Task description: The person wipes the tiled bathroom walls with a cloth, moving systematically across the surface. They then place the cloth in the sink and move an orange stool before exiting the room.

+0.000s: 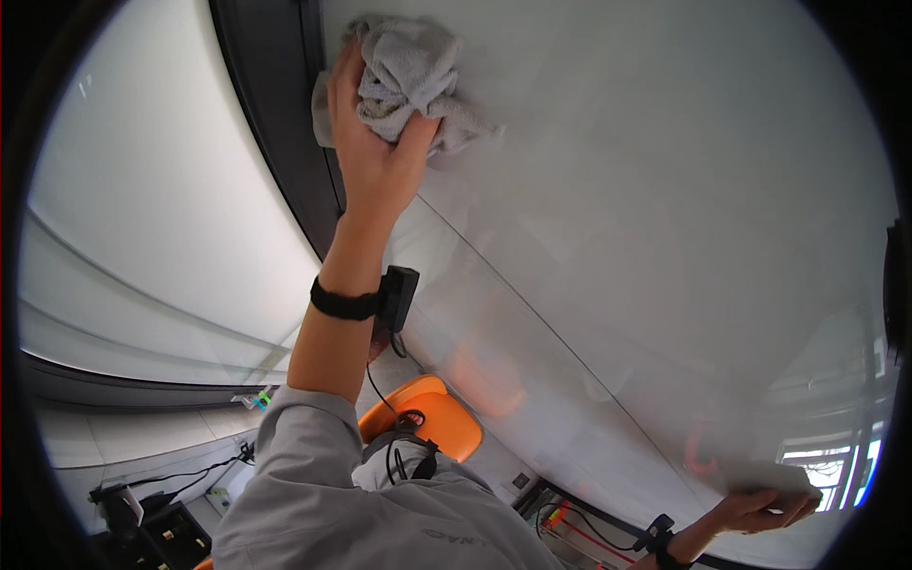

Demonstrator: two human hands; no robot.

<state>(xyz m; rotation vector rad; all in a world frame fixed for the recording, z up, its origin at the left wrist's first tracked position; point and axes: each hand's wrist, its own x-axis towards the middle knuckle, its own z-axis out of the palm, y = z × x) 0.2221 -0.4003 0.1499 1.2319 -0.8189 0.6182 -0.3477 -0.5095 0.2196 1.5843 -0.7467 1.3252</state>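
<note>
A crumpled grey cloth (413,78) is bunched in my left hand (374,149), with the thumb on its near right side. The hand presses it against a glossy pale panel (605,178), beside a dark frame (274,107). At the lower right, my right hand (766,509) is at the panel's far side, its fingers bent below a grey, flat-looking object (773,479). What that object is, and whether the hand grips it, I cannot tell. Both wrists wear black straps with small black devices.
An orange chair (456,427) stands below my left forearm. A bright white panel (164,178) fills the left side. Black cables and a black tray (174,534) lie lower left. A shelf-like opening (570,527) with red and yellow items is at the bottom.
</note>
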